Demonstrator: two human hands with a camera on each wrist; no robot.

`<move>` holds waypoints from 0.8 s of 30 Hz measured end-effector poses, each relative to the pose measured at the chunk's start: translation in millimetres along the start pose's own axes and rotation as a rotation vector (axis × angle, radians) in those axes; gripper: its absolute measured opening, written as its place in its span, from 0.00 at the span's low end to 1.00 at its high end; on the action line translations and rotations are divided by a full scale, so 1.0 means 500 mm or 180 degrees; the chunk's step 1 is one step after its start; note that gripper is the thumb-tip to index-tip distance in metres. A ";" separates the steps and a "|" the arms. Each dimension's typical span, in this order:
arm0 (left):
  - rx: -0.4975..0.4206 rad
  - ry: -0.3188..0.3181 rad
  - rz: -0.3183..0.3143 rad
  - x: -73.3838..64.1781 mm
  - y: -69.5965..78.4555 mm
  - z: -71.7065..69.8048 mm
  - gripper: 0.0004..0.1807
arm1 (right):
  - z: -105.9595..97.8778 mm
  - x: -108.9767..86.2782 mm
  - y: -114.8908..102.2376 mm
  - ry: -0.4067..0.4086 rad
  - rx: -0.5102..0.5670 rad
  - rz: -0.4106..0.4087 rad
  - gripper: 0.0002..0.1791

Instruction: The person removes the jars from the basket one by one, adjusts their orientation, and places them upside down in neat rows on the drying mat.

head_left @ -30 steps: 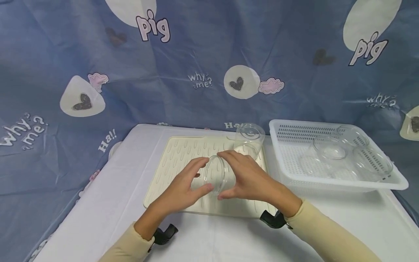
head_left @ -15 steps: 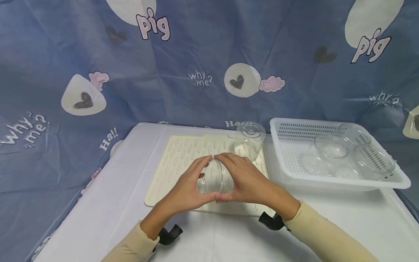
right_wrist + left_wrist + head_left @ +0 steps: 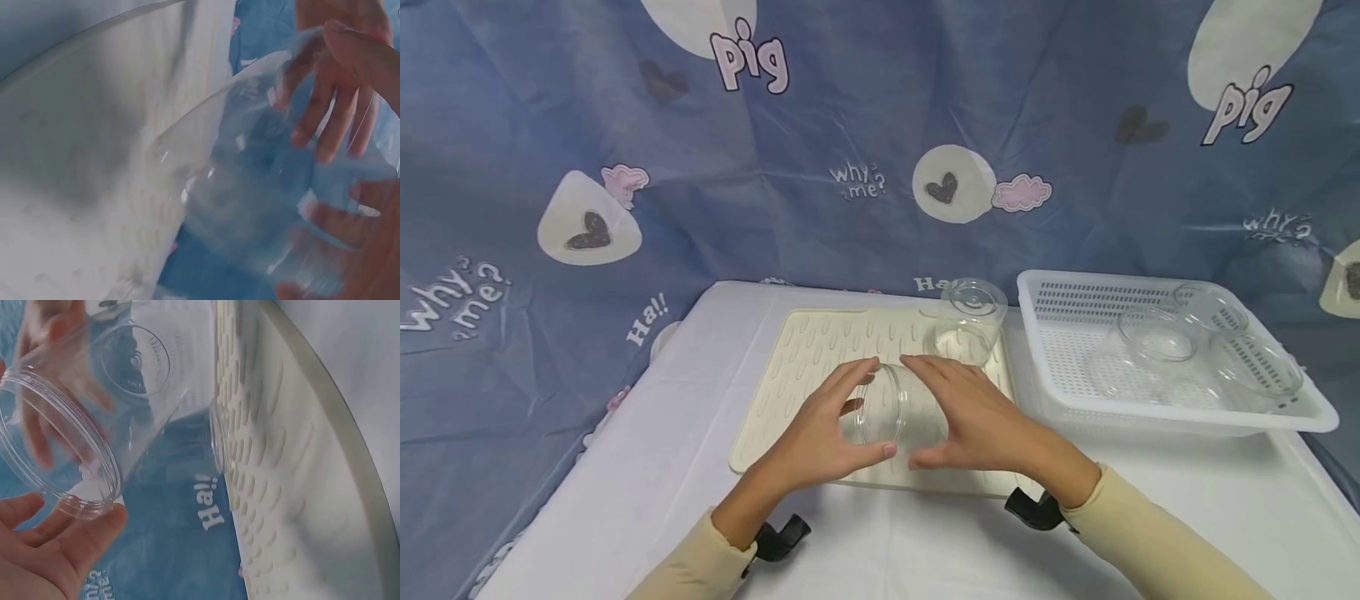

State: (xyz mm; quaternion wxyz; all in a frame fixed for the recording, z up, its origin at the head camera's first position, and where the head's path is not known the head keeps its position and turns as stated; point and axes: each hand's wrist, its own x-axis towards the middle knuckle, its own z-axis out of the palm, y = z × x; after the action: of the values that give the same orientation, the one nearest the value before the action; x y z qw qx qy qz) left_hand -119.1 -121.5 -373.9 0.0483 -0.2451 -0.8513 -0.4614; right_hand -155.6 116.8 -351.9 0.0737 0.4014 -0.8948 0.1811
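A clear plastic jar [image 3: 882,412] lies sideways between my two hands, over the cream drying mat [image 3: 797,375]. My left hand [image 3: 820,437] grips the mouth end; in the left wrist view its fingers [image 3: 94,534] touch the ridged rim. My right hand [image 3: 981,421] curves round the jar body from the right, thumb below and fingers above. In the right wrist view the jar [image 3: 231,194] is blurred, with the right fingers [image 3: 337,222] against its side. A second clear jar [image 3: 973,321] stands mouth down at the mat's back right corner.
To the right stands a white perforated basket [image 3: 1150,415] holding several clear jars [image 3: 1157,342]. A white cloth [image 3: 685,400] covers the table. Behind it hangs a blue printed curtain [image 3: 820,233]. Black wrist mounts [image 3: 782,537] hang below the forearms.
The hands drew together until the thumbs met, then parted again. The held jar shifted slightly left and turned a little between them. The standing jar and basket stayed put.
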 end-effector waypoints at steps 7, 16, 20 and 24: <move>-0.0070 -0.0169 0.0103 -0.011 -0.004 -0.019 0.52 | 0.003 -0.033 0.022 -0.0010 0.0138 0.0002 0.61; 0.0133 -0.0273 0.0080 -0.006 -0.001 -0.021 0.56 | 0.001 -0.034 0.024 0.0093 0.0097 -0.0178 0.62; -0.0077 -0.0157 0.0066 -0.003 -0.006 -0.027 0.53 | 0.003 -0.034 0.029 0.0072 0.0472 -0.0086 0.64; -0.0413 -0.0148 0.0001 -0.005 -0.018 -0.036 0.51 | 0.009 -0.042 0.041 0.0097 0.1054 0.0051 0.66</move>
State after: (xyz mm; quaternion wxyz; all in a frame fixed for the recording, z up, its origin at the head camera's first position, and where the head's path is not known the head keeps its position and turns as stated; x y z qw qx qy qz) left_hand -123.4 -141.1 -371.3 0.0127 -0.2585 -0.8204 -0.5098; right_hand -156.6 142.0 -367.5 0.0186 0.3982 -0.8547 0.3327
